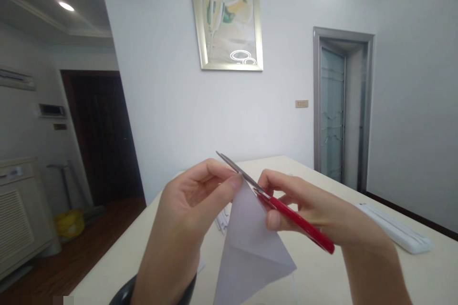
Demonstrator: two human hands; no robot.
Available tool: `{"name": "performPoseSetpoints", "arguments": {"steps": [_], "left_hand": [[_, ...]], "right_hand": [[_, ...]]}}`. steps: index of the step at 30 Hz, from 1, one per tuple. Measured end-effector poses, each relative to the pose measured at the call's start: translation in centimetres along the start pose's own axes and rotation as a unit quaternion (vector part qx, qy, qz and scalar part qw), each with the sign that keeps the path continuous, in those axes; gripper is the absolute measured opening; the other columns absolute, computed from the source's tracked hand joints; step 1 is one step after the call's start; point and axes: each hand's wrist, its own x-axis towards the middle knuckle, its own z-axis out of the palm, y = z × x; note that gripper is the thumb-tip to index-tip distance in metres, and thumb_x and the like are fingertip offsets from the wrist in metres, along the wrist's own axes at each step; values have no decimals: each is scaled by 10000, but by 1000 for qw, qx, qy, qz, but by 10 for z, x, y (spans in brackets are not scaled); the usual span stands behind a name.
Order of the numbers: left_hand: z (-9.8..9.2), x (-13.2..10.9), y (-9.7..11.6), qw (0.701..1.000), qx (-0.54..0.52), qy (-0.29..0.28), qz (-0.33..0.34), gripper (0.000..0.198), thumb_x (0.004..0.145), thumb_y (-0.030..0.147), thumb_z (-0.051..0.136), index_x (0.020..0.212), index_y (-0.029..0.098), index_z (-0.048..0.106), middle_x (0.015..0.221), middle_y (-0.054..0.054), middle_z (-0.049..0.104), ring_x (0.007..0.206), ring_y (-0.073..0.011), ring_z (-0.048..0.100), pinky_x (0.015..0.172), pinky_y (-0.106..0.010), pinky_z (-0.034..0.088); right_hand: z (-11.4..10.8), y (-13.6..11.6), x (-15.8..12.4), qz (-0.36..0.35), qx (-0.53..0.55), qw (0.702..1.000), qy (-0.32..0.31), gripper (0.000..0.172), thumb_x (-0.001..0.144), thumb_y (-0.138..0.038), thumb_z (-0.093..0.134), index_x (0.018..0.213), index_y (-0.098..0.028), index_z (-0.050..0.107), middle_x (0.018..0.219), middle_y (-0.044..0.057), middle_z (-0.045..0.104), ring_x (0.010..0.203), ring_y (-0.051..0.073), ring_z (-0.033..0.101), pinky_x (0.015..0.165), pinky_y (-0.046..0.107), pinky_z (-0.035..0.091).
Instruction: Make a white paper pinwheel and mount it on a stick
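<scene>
A folded sheet of white paper (250, 243) hangs point-up in front of me, a crease running across its lower part. My left hand (193, 205) pinches its top corner between thumb and forefinger. My right hand (304, 200) grips a pair of scissors (293, 217) with red handles. The metal blades point up and to the left, crossing the paper's tip right by my left fingertips. They look nearly closed; whether they bite into the paper I cannot tell. A black band (188, 290) circles my left wrist.
Below my hands stretches a cream table (358, 262). White paper scraps (222, 221) lie on it behind the sheet. A long white plastic case (397, 228) rests at the right. Beyond the table's far edge stands a wall with a framed picture (227, 21).
</scene>
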Motion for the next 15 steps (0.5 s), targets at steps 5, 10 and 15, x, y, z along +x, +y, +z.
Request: {"name": "performPoseSetpoints", "arguments": {"steps": [5,10,15], "left_hand": [[-2,1,0,1000,4,-20,-17,112,799,225,621,690,200,616,681,36,619,637,-100,534,594,-182,435],[-3,1,0,1000,5,-23,-16,113,805,237,616,700,196,610,674,39,602,644,-101,525,600,-187,427],[-2,1,-1,1000,-4,-21,-15,113,809,229,609,702,192,606,681,35,605,648,-106,526,607,-198,426]], "right_hand": [[1,-7,-3,7,-42,999,4,255,807,-432,597,809,-214,465,777,-37,468,673,101,408,597,228,327],[2,-9,-5,13,-58,998,15,255,812,-426,593,792,-216,450,792,-43,473,691,99,417,609,226,331],[4,-7,-4,21,-57,998,18,242,832,-427,561,782,-220,444,743,-51,442,623,88,374,534,217,296]]}}
